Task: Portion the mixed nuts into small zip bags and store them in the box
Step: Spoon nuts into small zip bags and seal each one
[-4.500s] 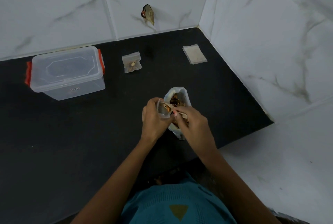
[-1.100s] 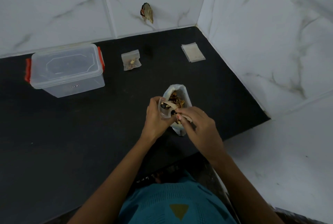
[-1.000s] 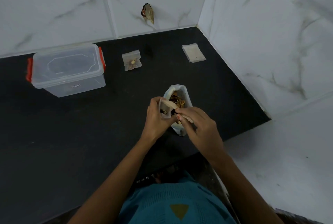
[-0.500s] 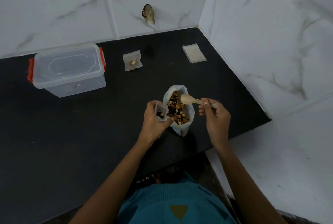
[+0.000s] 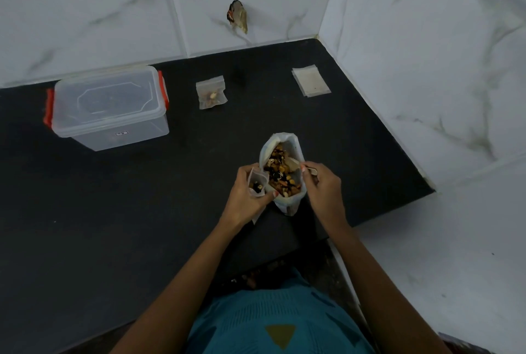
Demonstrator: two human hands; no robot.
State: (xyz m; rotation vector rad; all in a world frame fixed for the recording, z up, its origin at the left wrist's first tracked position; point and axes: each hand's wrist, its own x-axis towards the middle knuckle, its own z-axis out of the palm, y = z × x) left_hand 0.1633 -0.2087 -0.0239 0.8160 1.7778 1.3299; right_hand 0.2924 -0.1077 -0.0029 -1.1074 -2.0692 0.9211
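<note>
While left hand (image 5: 246, 197) grips zip bag (image 5: 257, 184), right hand (image 5: 321, 186) has dipped its pinched spoon (image 5: 292, 165) into nuts (image 5: 281, 178).

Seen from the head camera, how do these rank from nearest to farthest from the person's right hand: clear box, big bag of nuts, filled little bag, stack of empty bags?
From the right hand:
1. big bag of nuts, just beside it
2. stack of empty bags, ahead, near the right wall
3. filled little bag, ahead and left
4. clear box, far left
</note>
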